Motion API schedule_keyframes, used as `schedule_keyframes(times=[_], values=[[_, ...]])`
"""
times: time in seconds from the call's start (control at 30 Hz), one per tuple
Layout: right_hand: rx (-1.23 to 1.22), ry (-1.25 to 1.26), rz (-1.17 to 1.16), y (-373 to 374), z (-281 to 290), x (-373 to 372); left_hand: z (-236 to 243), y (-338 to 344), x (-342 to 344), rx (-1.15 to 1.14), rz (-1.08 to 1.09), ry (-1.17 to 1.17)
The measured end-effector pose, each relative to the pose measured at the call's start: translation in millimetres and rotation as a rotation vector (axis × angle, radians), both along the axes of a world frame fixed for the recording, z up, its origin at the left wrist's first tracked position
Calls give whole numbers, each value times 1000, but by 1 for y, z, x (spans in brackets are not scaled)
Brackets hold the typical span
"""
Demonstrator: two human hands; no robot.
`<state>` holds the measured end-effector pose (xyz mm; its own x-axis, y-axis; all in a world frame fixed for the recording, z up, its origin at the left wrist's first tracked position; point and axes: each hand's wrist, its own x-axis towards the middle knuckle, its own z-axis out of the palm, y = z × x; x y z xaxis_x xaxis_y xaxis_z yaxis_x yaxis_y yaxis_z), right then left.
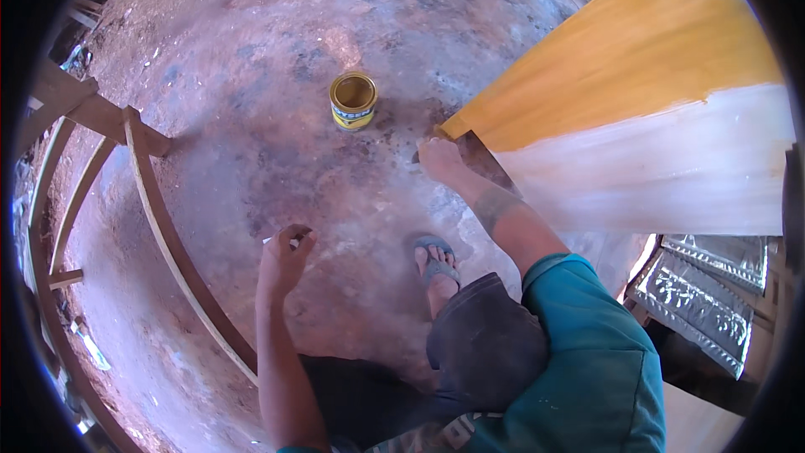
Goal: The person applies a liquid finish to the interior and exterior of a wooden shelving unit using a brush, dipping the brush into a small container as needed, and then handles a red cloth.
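At the near corner of a part-yellow panel (620,75), a person's right hand (438,159) has its grip closed around what looks like a brush (439,130), mostly hidden, while the left hand (288,256) hangs well apart, loosely curled, its contents impossible to tell. The panel extends right of the right hand, the nearer one, its long axis running up and rightward from that corner. Ahead and left of that grip, an open can (353,109) stands upright on the stained floor (251,59).

Open yellow can (354,102) upright on floor (251,193); panel (620,75) part orange, part pale; brush (440,130) mostly hidden
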<state>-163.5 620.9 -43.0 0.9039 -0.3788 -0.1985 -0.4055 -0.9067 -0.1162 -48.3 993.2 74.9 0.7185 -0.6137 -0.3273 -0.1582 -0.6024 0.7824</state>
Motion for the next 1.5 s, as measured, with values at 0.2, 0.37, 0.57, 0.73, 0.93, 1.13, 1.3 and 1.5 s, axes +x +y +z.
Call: schedule_keyframes(times=[0.2,0.37,0.57,0.73,0.93,1.13,1.3,1.5], values=[[-67,19,70,4,-2,-10,0,8,-3,35,-10,-11],[119,-238,-178,47,42,-70,7,22,-5,44,44,25],[617,-407,-555,35,-14,-187,18,6,-12,89,-76,43],[685,-447,-887,26,-12,-183,31,2,-18,36,-94,41],[71,-731,-95,58,85,-52,31,11,-17,14,-36,8],[-111,-340,33,39,110,111,29,8,-20,34,-20,-4],[-328,-23,211,3,81,162,39,1,-19,36,-45,18],[-180,-349,143,14,127,93,38,18,-18,2,-7,-14]])
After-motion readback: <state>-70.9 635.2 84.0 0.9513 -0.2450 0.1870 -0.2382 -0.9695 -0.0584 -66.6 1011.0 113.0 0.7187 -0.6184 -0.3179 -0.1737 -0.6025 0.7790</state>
